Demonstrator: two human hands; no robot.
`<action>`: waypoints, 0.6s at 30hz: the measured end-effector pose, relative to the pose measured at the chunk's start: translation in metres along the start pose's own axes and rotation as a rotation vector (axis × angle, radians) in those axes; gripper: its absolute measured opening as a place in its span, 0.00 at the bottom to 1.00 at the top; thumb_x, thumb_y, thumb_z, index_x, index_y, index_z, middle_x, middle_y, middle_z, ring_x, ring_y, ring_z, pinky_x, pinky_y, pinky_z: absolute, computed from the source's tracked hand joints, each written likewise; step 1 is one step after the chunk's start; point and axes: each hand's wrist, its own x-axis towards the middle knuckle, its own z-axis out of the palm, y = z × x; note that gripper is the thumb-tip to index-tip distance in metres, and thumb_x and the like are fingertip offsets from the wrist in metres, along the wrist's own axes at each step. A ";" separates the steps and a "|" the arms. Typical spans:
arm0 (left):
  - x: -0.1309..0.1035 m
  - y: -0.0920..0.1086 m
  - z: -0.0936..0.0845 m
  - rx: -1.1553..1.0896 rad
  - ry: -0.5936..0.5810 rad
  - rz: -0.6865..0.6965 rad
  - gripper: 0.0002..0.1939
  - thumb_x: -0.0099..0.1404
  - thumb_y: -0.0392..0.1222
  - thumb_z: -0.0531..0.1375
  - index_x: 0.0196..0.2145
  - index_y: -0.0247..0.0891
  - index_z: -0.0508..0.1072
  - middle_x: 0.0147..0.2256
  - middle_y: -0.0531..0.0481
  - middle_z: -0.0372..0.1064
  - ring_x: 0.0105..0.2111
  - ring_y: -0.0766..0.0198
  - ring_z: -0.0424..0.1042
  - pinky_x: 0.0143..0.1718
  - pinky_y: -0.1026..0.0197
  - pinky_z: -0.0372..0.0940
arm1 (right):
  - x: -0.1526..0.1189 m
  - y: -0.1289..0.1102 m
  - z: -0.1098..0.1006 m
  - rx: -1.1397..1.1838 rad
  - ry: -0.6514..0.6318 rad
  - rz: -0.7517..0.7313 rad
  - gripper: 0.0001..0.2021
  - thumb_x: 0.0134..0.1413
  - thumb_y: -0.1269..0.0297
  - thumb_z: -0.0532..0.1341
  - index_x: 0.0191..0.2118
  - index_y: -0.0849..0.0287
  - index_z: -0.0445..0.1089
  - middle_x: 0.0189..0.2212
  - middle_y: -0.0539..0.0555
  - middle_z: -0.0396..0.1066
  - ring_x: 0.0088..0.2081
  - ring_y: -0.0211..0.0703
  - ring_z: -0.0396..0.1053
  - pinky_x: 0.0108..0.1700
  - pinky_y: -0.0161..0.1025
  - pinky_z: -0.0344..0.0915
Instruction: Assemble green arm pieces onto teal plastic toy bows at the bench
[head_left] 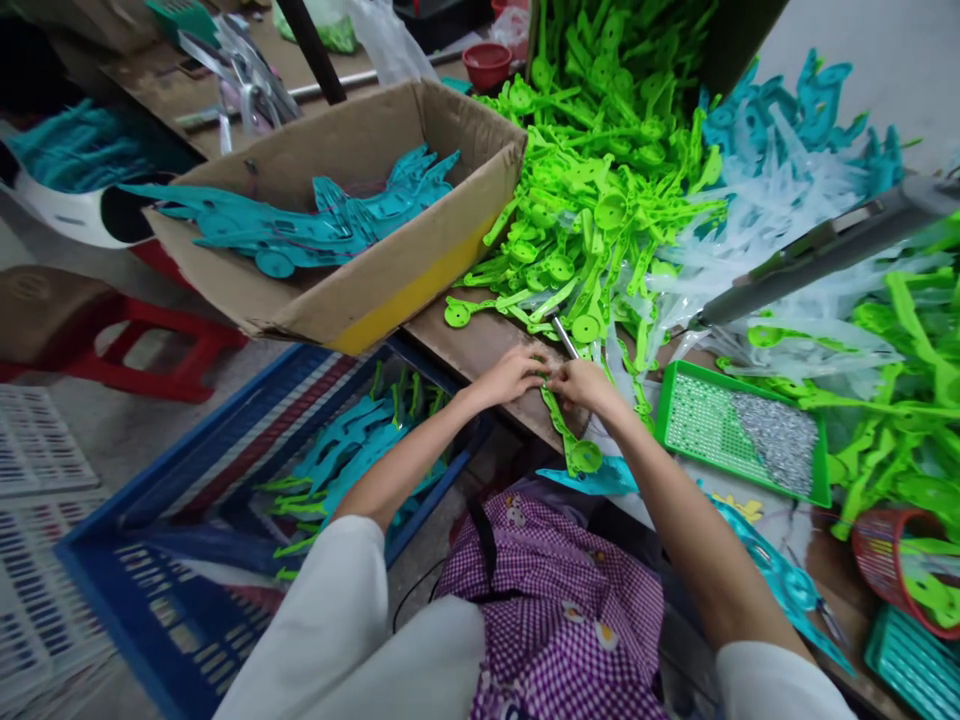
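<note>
Fingers of left hand (517, 375) and right hand (581, 385) bent at green part (568, 432), table edge.
Left fingertips on or beside its upper end, contact unclear; right closed around that end. Green tray (746, 430) right of it.

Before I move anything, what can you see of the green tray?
The green tray is shallow and rectangular, apparently plastic, with a raised rim and perforated floor. It lies upright on the worktop, right of the right hand, which does not touch it. Small silvery pieces are heaped on its right side.
</note>
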 end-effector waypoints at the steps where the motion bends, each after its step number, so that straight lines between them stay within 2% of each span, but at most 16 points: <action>1: 0.005 -0.005 -0.002 -0.009 -0.041 0.007 0.11 0.61 0.38 0.63 0.42 0.38 0.78 0.48 0.42 0.70 0.51 0.54 0.68 0.55 0.50 0.60 | -0.001 0.000 0.000 0.007 0.001 0.003 0.11 0.55 0.59 0.60 0.28 0.58 0.75 0.16 0.51 0.71 0.30 0.42 0.71 0.32 0.34 0.57; 4: 0.015 -0.011 -0.004 -0.049 -0.095 0.014 0.10 0.58 0.40 0.65 0.39 0.39 0.79 0.47 0.43 0.68 0.49 0.56 0.68 0.53 0.53 0.61 | -0.001 0.001 -0.001 0.032 0.005 0.009 0.11 0.55 0.59 0.60 0.28 0.58 0.75 0.16 0.51 0.70 0.29 0.41 0.71 0.32 0.33 0.57; 8: 0.021 -0.010 -0.005 -0.051 -0.147 -0.031 0.08 0.55 0.40 0.67 0.34 0.38 0.79 0.45 0.45 0.66 0.46 0.57 0.69 0.51 0.55 0.62 | -0.001 0.002 0.000 0.063 0.019 0.014 0.11 0.54 0.58 0.61 0.27 0.58 0.74 0.15 0.50 0.69 0.28 0.40 0.70 0.32 0.33 0.57; 11: 0.024 -0.009 -0.006 -0.044 -0.170 -0.081 0.09 0.52 0.39 0.68 0.33 0.38 0.79 0.45 0.46 0.64 0.46 0.57 0.68 0.51 0.55 0.62 | -0.011 0.003 0.005 0.069 0.072 0.024 0.10 0.56 0.60 0.59 0.32 0.59 0.75 0.18 0.51 0.72 0.30 0.41 0.72 0.34 0.34 0.58; 14: 0.026 -0.010 -0.005 -0.030 -0.163 -0.115 0.10 0.51 0.39 0.69 0.33 0.40 0.79 0.45 0.47 0.63 0.46 0.56 0.68 0.53 0.54 0.62 | -0.028 0.003 0.015 0.075 0.216 0.078 0.13 0.59 0.57 0.56 0.39 0.59 0.74 0.28 0.56 0.76 0.36 0.44 0.72 0.36 0.36 0.59; 18: 0.025 -0.009 -0.003 -0.028 -0.154 -0.122 0.09 0.51 0.38 0.68 0.33 0.40 0.79 0.45 0.47 0.62 0.47 0.56 0.67 0.54 0.53 0.61 | -0.045 -0.005 0.030 0.167 0.426 0.169 0.16 0.59 0.51 0.55 0.41 0.54 0.74 0.37 0.56 0.77 0.40 0.47 0.72 0.37 0.37 0.59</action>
